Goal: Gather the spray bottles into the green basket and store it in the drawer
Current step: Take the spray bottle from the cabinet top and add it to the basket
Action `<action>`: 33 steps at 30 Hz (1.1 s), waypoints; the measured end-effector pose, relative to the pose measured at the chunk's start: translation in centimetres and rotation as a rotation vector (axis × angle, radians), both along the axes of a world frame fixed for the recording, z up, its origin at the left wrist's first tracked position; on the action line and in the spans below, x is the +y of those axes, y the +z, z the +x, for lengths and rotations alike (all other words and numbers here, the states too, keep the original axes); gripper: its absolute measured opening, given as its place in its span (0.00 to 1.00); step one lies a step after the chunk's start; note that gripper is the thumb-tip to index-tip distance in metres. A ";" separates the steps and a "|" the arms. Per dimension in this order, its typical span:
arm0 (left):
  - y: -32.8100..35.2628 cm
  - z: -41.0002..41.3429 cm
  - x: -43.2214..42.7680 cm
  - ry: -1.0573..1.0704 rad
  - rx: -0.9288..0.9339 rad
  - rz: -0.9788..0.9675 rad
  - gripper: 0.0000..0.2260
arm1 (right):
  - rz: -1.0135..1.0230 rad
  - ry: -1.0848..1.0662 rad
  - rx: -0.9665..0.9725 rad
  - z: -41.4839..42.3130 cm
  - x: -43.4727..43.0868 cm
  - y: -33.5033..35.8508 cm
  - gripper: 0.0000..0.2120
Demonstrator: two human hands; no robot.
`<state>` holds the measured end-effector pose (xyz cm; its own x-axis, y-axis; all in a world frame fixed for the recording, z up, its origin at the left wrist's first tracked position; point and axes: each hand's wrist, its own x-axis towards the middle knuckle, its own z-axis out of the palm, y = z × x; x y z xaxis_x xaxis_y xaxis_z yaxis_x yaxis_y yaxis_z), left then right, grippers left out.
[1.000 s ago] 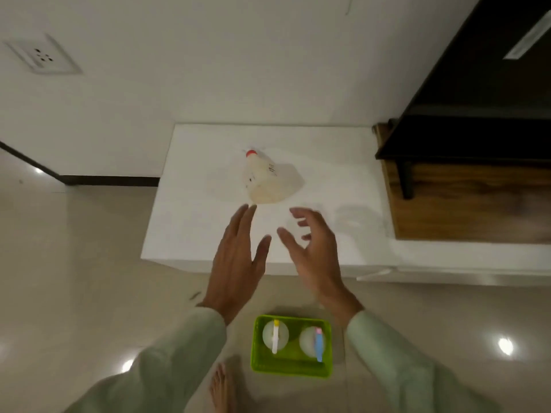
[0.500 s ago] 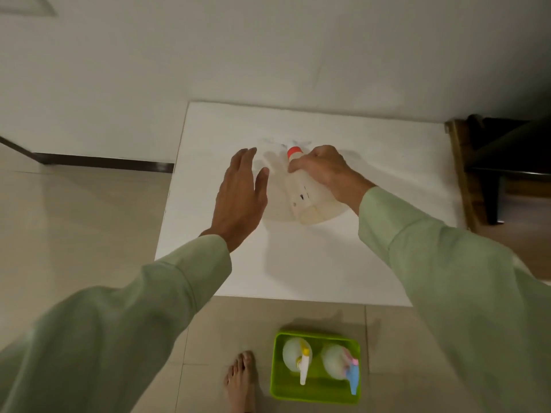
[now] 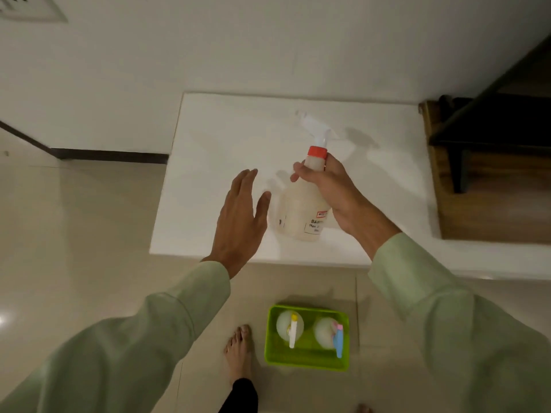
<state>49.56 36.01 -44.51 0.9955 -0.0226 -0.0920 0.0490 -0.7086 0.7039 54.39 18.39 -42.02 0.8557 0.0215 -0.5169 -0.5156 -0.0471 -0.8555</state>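
My right hand grips the neck of a translucent spray bottle with a red collar and a white trigger head, holding it above the white cabinet top. Just left of the bottle, my left hand hovers flat with fingers apart, holding nothing. On the floor below stands the green basket. It holds two bottles: one with a yellow-and-white sprayer and one with a pink-and-blue sprayer.
A dark wooden unit stands to the right of the cabinet. My bare foot is on the tiled floor just left of the basket. A wall socket sits at the upper left.
My right hand reached the bottle, closed on its neck and drew it toward the front edge of the cabinet top. My left hand stayed open beside it.
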 end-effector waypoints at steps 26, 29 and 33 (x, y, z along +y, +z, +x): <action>-18.1 -28.8 -3.0 -0.066 0.240 0.069 0.23 | -0.559 -0.275 -0.120 -39.2 0.0 -26.4 0.07; -21.6 -29.4 -2.9 -0.075 0.266 0.064 0.23 | -0.622 -0.256 -0.147 -39.7 1.1 -30.3 0.09; -25.1 -29.5 -3.1 -0.076 0.288 0.062 0.23 | -0.677 -0.206 -0.155 -39.7 1.5 -33.6 0.09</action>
